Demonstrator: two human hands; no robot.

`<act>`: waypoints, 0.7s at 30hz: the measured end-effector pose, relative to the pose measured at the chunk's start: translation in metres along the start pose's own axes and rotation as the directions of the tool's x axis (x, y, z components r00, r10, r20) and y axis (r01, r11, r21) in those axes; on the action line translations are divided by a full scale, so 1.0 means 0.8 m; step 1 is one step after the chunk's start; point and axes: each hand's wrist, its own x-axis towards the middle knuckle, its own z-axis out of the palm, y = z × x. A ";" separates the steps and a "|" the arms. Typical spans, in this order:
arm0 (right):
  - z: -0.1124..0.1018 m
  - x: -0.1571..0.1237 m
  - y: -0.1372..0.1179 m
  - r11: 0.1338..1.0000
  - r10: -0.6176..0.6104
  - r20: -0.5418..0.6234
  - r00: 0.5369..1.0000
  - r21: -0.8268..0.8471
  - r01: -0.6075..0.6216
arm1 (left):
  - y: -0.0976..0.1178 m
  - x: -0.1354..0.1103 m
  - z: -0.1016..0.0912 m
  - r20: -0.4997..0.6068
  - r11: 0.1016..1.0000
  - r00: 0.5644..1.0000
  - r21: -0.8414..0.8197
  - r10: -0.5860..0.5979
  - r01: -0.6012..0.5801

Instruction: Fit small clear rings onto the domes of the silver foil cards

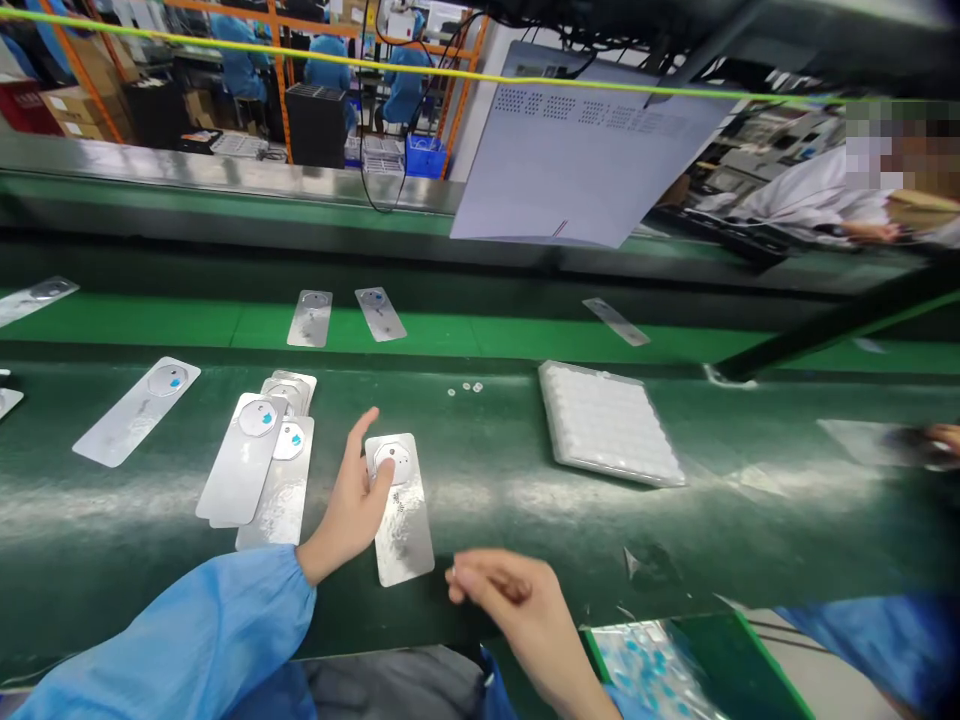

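Observation:
My left hand [351, 505] lies at the left edge of a silver rectangular plate [405, 530], its thumb touching the round white part near the top and its index finger stretched away. That plate lies flat on the dark green work surface [495, 460]. Just right of its lower end, my right hand [506, 595] is closed in a pinch, with a tiny pale piece barely showing at the fingertips. Several small white discs [472, 387] lie farther back. To the left is an overlapping pile of similar plates [236, 470], some with blue marks on their round parts.
A single plate [124, 425] lies far left; more rest on the bright green strip [442, 335] behind. A wrapped white foam block [607, 425] sits right of centre. A green bin [772, 670] holds a bag of blue pieces [649, 665]. Another person's hand [943, 440] appears at right.

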 end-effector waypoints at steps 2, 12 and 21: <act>0.008 0.031 -0.015 0.959 0.098 -0.042 0.994 0.269 -0.083 | 0.003 -0.004 0.000 0.092 0.992 0.995 0.113 0.044 -0.054; 0.047 0.068 -0.026 0.845 0.152 -0.067 0.986 0.527 -0.095 | 0.006 -0.007 0.006 0.179 0.966 0.969 0.162 0.172 -0.201; 0.030 0.063 -0.030 0.933 0.115 -0.043 0.992 0.348 -0.093 | 0.006 -0.006 0.004 0.259 0.961 0.950 0.165 0.175 -0.222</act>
